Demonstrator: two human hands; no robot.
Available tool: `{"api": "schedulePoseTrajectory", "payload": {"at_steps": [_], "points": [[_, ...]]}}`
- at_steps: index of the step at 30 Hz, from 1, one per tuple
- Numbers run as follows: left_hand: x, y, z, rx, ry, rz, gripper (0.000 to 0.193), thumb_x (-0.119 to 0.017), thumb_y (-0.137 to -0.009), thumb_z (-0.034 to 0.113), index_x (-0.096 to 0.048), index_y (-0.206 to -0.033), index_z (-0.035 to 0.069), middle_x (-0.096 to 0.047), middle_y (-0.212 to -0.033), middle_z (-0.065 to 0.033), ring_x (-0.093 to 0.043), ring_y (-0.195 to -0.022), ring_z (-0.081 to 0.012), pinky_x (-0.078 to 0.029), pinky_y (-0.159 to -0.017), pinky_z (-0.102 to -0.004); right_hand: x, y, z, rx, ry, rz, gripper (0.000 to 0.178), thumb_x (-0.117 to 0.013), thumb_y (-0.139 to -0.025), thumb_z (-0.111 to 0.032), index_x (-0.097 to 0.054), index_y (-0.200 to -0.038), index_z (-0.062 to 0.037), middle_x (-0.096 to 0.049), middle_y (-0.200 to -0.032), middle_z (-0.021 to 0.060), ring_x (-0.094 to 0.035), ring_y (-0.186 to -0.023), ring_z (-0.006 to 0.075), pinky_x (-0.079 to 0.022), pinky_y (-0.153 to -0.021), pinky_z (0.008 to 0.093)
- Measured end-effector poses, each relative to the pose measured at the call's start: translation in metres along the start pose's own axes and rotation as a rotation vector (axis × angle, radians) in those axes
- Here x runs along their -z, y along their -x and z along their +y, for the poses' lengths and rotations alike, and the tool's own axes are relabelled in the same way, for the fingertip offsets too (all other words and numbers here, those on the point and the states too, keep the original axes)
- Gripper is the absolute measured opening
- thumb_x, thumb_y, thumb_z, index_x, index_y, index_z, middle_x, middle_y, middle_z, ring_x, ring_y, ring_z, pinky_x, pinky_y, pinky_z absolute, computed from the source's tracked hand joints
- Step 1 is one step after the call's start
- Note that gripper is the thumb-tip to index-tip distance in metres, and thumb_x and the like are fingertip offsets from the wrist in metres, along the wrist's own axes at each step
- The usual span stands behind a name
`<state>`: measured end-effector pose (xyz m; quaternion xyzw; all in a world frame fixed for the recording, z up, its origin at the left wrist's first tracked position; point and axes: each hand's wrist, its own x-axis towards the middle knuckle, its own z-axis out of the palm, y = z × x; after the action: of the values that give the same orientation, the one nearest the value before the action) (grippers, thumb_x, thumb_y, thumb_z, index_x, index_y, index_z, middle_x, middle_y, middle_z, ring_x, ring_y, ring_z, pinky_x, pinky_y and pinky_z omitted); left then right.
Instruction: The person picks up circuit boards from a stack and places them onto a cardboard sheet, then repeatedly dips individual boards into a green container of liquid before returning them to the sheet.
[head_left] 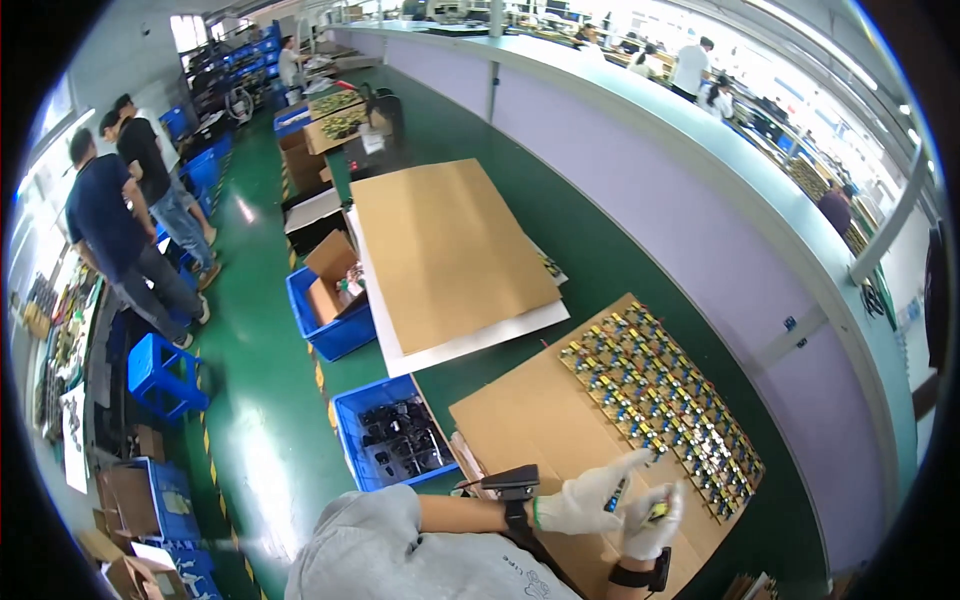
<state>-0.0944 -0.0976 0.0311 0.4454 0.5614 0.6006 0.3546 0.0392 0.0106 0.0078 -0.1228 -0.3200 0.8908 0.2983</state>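
Both of my hands wear white gloves over a sheet of brown cardboard (530,420). My left hand (582,500) has its fingers closed around a slim blue-and-dark thing (617,494), too small to name. Just to its right, my right hand (652,522) pinches a small piece with a yellow part (658,510), which looks like one of the small electronic boards. Beyond my hands, many such small boards (665,400) with yellow and blue parts lie in close rows on the cardboard. Dark devices are strapped at both wrists.
A blue crate (340,425) of black parts stands left of the cardboard, with another blue crate (345,335) behind it. A large brown sheet (450,255) lies farther off. A purple partition (680,220) runs along the right. Several people (120,220) stand at the left, near a blue stool (163,375).
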Motion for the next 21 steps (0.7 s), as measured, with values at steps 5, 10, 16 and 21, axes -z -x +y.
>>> {"api": "schedulePoseTrajectory", "payload": {"at_steps": [5,10,16,21], "points": [[-0.004,-0.007,-0.025,-0.558,-0.673,-0.019,0.076,-0.066,-0.063,0.012,-0.045,-0.136,0.003,-0.055,-0.082,-0.0097,-0.057,-0.076,-0.0283,-0.047,-0.076,-0.0390,0.056,-0.007,-0.005,0.271,1.642,0.675,0.034,-0.050,-0.098,-0.033,-0.061,-0.101,-0.0007,-0.060,-0.073,0.0110,-0.057,-0.062,0.0209,-0.049,-0.059,0.0338],[0.024,-0.002,-0.012,-0.275,-0.905,-0.227,0.099,-0.082,-0.060,0.045,-0.039,-0.141,0.007,-0.052,-0.129,-0.0136,-0.042,-0.128,-0.0361,-0.031,-0.105,-0.0494,0.006,-0.018,-0.037,0.200,1.978,0.746,0.055,-0.063,-0.089,-0.037,-0.053,-0.127,0.0024,-0.057,-0.119,0.0265,-0.052,-0.112,0.0392,-0.040,-0.098,0.0451],[0.024,0.001,-0.034,-0.259,-0.863,-0.141,0.083,-0.082,-0.062,0.043,-0.049,-0.130,0.008,-0.053,-0.127,-0.0124,-0.044,-0.125,-0.0343,-0.032,-0.104,-0.0488,0.029,0.006,-0.037,0.162,1.902,0.360,0.049,-0.082,-0.070,-0.028,-0.061,-0.109,-0.0077,-0.061,-0.096,0.0143,-0.061,-0.084,0.0302,-0.051,-0.076,0.0380],[0.017,0.006,-0.037,-0.304,-0.912,-0.129,0.072,-0.082,-0.064,0.041,-0.055,-0.122,0.007,-0.055,-0.124,-0.0125,-0.046,-0.123,-0.0342,-0.033,-0.103,-0.0476,0.034,-0.017,-0.030,0.231,1.848,0.422,0.050,-0.083,-0.069,-0.027,-0.061,-0.110,-0.0059,-0.062,-0.094,0.0164,-0.062,-0.088,0.0332,-0.051,-0.077,0.0391]]}}
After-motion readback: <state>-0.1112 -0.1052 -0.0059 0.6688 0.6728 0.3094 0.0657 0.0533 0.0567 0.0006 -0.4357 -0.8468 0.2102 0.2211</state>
